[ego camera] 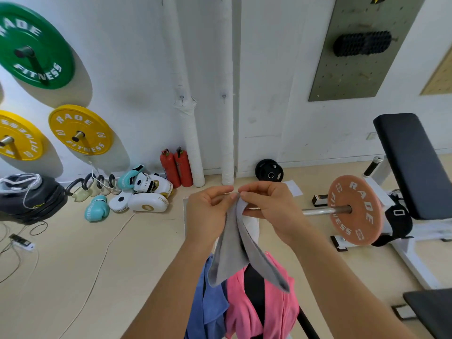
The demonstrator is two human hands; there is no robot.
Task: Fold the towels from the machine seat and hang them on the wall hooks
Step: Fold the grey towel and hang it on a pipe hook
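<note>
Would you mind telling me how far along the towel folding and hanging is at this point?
Nothing looks hung: the two wall hooks are bare. In hand: left hand and right hand pinch the grey towel together at its top. Left: the blue towel and pink towel lie unfolded below.

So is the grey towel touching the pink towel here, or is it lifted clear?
Cannot tell. In the head view the grey towel, pinched by both hands, hangs so its lower end overlaps the pink towel; one view cannot show contact or gap.

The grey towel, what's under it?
Under the grey towel lie a pink towel and a blue towel, draped over a black seat. Most of the seat is covered.
</note>
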